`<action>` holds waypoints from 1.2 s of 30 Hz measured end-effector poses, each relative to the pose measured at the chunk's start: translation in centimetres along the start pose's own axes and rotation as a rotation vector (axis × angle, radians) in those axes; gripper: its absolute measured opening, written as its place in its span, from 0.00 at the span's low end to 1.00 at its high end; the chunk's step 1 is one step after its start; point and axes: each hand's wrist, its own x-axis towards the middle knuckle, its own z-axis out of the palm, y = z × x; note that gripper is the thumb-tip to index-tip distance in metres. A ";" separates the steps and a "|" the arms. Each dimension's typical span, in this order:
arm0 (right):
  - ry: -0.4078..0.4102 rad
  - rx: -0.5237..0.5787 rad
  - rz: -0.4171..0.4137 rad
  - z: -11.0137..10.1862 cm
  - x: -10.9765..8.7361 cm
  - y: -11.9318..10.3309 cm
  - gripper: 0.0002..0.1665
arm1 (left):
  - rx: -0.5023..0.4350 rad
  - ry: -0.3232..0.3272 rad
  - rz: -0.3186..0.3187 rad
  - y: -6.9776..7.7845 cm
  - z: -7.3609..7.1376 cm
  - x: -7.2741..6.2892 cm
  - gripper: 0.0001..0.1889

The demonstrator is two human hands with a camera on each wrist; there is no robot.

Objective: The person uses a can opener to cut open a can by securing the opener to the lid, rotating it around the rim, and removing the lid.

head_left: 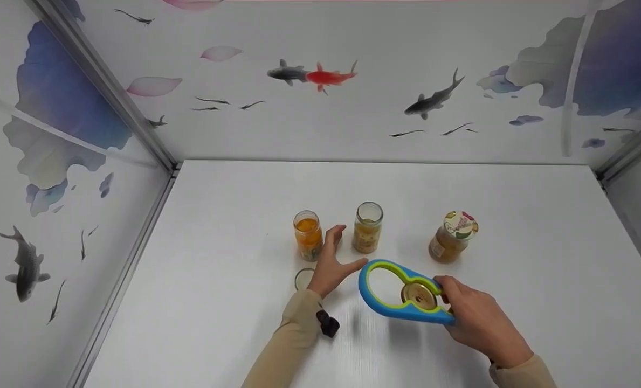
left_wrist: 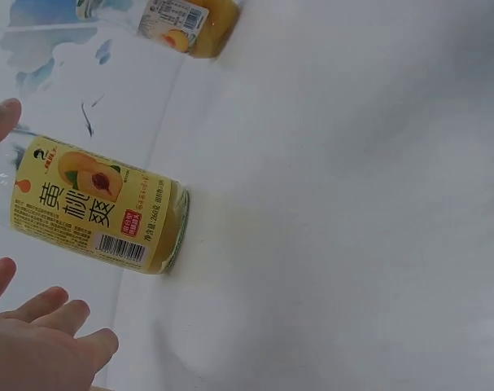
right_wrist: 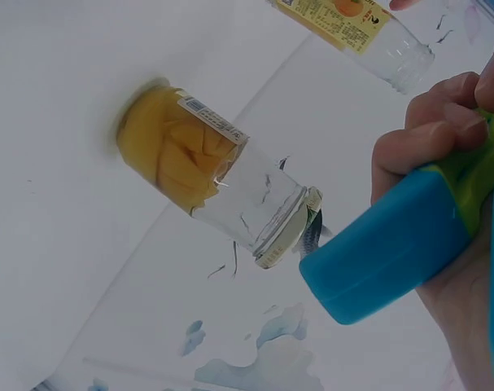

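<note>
My left hand (head_left: 331, 264) is open, thumb and fingers spread, between the jar of orange fruit (head_left: 309, 240) and a lidless jar of yellow peaches (head_left: 367, 234). In the left wrist view the yellow-labelled peach jar (left_wrist: 100, 204) stands between thumb and fingers; contact cannot be told. My right hand (head_left: 479, 318) grips the handle end of a blue and green jar opener (head_left: 382, 311) above the table. A gold lid (head_left: 419, 296) shows inside the opener's smaller ring. To the right stands a capped jar of fruit (head_left: 447, 245), seen also in the right wrist view (right_wrist: 181, 151).
A round lid (head_left: 304, 279) lies on the white table (head_left: 218, 258), partly behind the left wrist. A black wrist device (head_left: 328, 323) sits at the left cuff. White panels with painted fish (head_left: 331, 77) enclose the table's back and sides.
</note>
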 end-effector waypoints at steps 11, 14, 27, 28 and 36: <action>0.022 -0.005 -0.020 0.5 0.1 -0.1 0.37 | -0.158 -0.035 0.022 0.2 1.3 -3.6 0.16; 0.039 -0.018 -0.043 0.8 0.1 -0.2 0.37 | -0.237 -0.084 0.014 0.5 1.9 -4.4 0.12; -0.003 0.020 -0.035 1.2 0.7 -0.5 0.37 | -0.683 -0.374 -0.217 2.4 3.5 -6.2 0.19; -0.007 0.023 -0.034 1.2 0.8 -0.5 0.37 | -0.704 -0.399 -0.242 2.5 3.6 -6.3 0.21; -0.003 0.038 -0.037 1.8 1.1 -0.7 0.37 | -0.952 -0.520 -0.441 2.9 4.3 -6.8 0.22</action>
